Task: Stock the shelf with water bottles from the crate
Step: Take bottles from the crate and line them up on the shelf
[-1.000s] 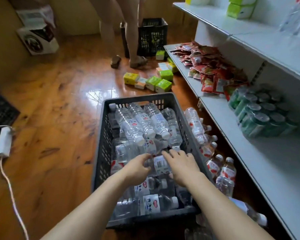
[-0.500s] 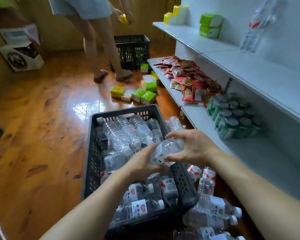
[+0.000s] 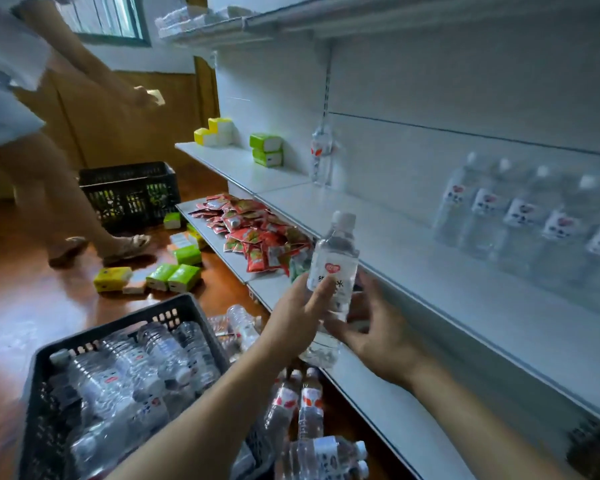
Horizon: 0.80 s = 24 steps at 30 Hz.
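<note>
My left hand (image 3: 300, 318) grips a small clear plastic water bottle with a white cap and red-and-white label (image 3: 334, 268), upright, just in front of the near edge of the white metal middle shelf (image 3: 430, 271), while my right hand (image 3: 371, 327) lies open with relaxed fingers just beside the bottle's lower part. On the right of that shelf stands a row of the same clear bottles (image 3: 527, 216). The dark plastic crate (image 3: 125, 327), near left on the wooden floor (image 3: 21, 299), holds more bottles lying down.
</note>
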Tool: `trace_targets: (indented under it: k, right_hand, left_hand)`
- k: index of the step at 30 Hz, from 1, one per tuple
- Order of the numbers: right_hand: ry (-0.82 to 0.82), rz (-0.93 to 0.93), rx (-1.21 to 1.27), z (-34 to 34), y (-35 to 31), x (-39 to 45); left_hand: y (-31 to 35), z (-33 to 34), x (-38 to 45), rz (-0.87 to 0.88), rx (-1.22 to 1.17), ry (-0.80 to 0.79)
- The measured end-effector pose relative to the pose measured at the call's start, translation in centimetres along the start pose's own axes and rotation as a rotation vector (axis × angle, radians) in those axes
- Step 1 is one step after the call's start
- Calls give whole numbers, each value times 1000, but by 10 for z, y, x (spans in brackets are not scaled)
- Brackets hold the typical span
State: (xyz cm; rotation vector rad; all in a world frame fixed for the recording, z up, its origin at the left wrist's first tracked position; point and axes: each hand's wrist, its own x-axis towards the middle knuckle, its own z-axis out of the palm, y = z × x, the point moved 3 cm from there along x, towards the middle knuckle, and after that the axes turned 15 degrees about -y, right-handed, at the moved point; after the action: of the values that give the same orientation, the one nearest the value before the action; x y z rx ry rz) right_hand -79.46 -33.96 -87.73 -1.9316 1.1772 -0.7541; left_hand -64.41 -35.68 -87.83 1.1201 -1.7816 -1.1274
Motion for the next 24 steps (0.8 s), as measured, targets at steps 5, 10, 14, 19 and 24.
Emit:
trace_targets:
  k: [5, 10, 14, 19, 24]
  right_hand:
    - [254, 24, -73, -53, 10, -20]
    - [426, 125, -164, -99, 26, -10]
    - [491, 213, -202, -116, 49, 13]
    - [529, 303, -232, -123, 84, 44]
    - [629, 355, -321, -134, 113, 77]
  left_hand:
    - [48, 47, 56, 127, -44, -56]
    - [73, 75, 105, 176, -9, -170]
    - [69, 82, 140, 210, 1, -231]
    - [28, 87, 185, 179, 60, -302]
    - [4, 99, 228, 158, 57, -324]
